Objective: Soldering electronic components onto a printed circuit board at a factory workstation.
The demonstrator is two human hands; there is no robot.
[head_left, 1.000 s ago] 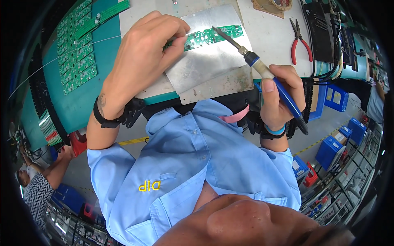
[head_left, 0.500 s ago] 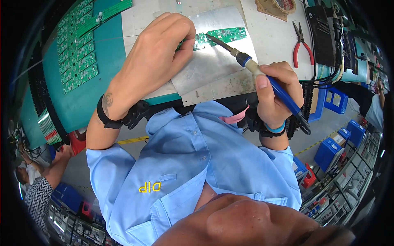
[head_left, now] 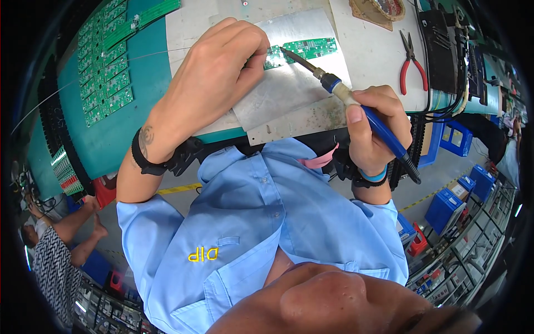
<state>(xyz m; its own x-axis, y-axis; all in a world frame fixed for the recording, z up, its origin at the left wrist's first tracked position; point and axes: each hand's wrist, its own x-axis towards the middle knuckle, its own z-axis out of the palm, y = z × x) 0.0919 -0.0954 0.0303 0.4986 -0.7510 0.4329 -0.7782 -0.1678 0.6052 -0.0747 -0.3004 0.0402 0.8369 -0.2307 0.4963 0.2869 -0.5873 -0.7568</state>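
Note:
A soldering iron [head_left: 384, 129] with a blue handle is gripped in my right hand [head_left: 370, 125]. Its tip touches or hovers just over a narrow green circuit board [head_left: 311, 48], which lies on a metal plate [head_left: 278, 100]. My left hand [head_left: 222, 67] is closed in a pinch over the board's left part and covers that end. Thin solder wire [head_left: 158, 53] runs in from the left and passes behind this hand; the fingertips that pinch it are mostly hidden.
Panels of green circuit boards [head_left: 108, 83] lie on the teal mat [head_left: 144, 111] at left. Red-handled pliers [head_left: 411, 64] rest at right, beside a dark tool stand [head_left: 436, 50] with cables. A round holder [head_left: 384, 8] sits at the back. Another person [head_left: 53, 264] is at lower left.
Both hands hold nearly the same pose. The board, plate and pliers appear shifted very slightly right. The solder wire's far stretch now bends differently, and the person at lower left has moved an arm.

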